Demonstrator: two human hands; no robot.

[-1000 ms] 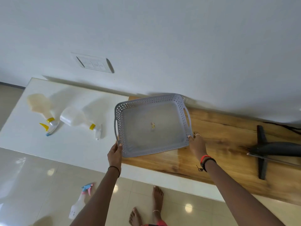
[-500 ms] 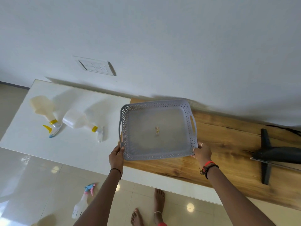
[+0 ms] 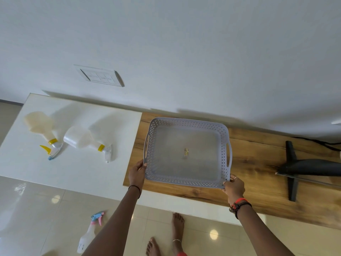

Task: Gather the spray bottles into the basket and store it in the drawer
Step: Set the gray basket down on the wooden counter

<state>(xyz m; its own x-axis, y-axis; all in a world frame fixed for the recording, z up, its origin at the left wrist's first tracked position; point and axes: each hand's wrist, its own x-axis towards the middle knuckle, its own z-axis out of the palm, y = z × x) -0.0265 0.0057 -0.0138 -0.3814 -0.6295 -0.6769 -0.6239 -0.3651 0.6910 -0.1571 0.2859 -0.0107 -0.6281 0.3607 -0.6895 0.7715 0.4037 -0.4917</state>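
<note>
In front of me a plain white wall [image 3: 184, 43] carries a white switch plate [image 3: 100, 77], set above a worktop whose left part is glossy white [image 3: 64, 170] and whose right part is knotted brown wood [image 3: 258, 163]. On the wood to my right lies a dark object on a black cross-shaped stand [image 3: 293, 170], a black cable [image 3: 317, 142] trailing behind it by the wall. Below, the glossy cream floor tiles [image 3: 36, 209] mirror round ceiling lights.

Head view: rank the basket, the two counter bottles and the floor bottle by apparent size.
1. Basket, by far largest.
2. Two counter bottles, yellowish one and clear one: look alike, unranked.
3. Floor bottle: smaller-looking, but partly hidden by the left arm.
</note>
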